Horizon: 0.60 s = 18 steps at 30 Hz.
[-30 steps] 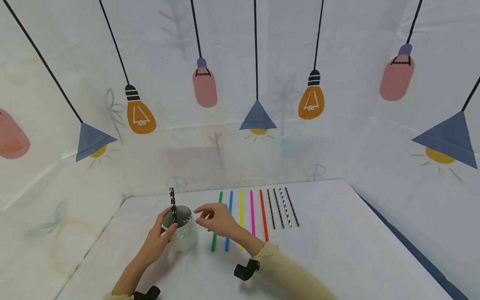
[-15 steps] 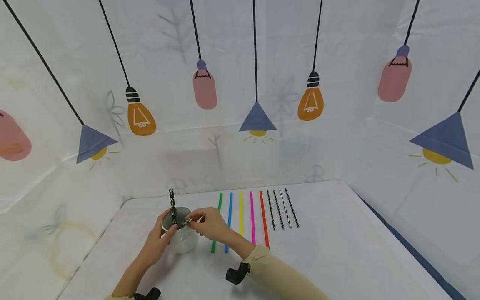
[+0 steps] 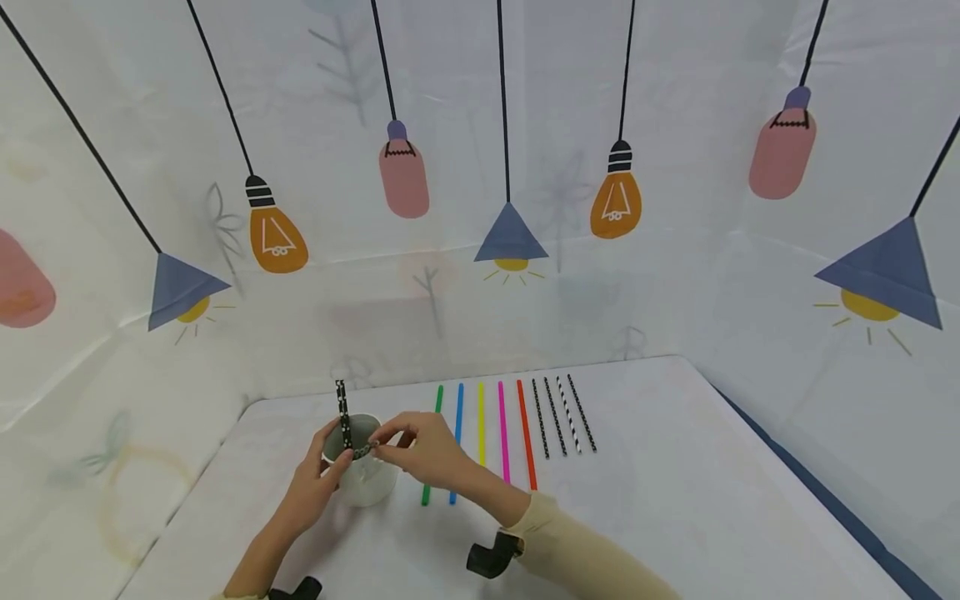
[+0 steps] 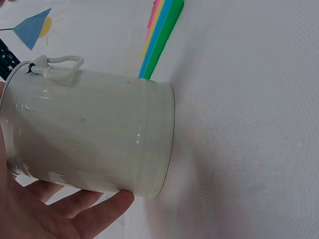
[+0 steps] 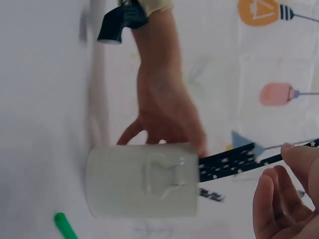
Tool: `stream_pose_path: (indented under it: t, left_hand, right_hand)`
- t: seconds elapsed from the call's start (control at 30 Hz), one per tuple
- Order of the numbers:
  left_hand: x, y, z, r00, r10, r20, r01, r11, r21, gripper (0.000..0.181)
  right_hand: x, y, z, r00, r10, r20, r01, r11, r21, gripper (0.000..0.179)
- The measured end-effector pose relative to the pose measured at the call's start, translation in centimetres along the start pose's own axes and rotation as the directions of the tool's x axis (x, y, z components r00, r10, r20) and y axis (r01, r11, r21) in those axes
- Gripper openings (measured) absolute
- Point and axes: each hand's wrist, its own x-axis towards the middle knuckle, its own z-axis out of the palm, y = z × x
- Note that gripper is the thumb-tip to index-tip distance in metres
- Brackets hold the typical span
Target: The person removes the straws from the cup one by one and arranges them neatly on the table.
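A white cup [image 3: 367, 485] with a small side handle [image 4: 65, 69] stands on the table, held round its side by my left hand [image 3: 309, 483]. Several black straws with white stars [image 5: 227, 162] stick up out of it, leaning against the rim. With thumb and forefinger my right hand [image 3: 423, 450] pinches the upper part of another black star-patterned straw [image 5: 271, 159], right over the cup's mouth. This straw's lower end is hidden inside the cup. In the right wrist view, a striped black-and-white straw [image 5: 212, 194] also pokes past the rim.
Right of the cup lies a row of straws: green [image 3: 426, 492], blue [image 3: 459, 417], yellow [image 3: 482, 417], pink [image 3: 503, 425] and red [image 3: 527, 433]. Beyond them lie several thin black-and-white patterned straws [image 3: 570, 417]. A white printed sheet [image 3: 480, 317] hangs behind the table.
My right hand has moved left from beside the cup to its rim and taken hold of a black straw there. My left hand keeps its grip on the cup.
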Motion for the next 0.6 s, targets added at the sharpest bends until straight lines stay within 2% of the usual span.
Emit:
stream_pose_path:
  t: [0.13, 0.27, 0.47, 0.6]
  left_hand:
    - [-0.1, 0.1, 0.0, 1.000, -0.009, 0.002, 0.009, 1.000, -0.001, 0.062]
    - [-0.3, 0.4, 0.0, 1.000, -0.015, 0.007, 0.015, 1.000, -0.005, 0.061]
    - [-0.3, 0.6, -0.1, 1.000, -0.008, 0.004, 0.008, 1.000, -0.005, 0.062]
    - [-0.3, 0.6, -0.2, 1.000, -0.004, 0.003, 0.004, 1.000, 0.000, 0.062]
  right_hand:
    - [-0.8, -2.2, -1.5, 0.998, -0.066, -0.007, 0.066, 0.998, -0.009, 0.013]
    - [-1.6, -4.0, -3.2, 0.994, -0.103, -0.033, 0.104, 0.994, 0.026, 0.013]
    - [-2.5, -5.7, -6.2, 0.995, -0.082, -0.051, 0.088, 0.988, 0.131, 0.011]
    - [-2.9, -5.9, -8.3, 0.996, -0.074, -0.056, 0.082, 0.983, 0.164, 0.012]
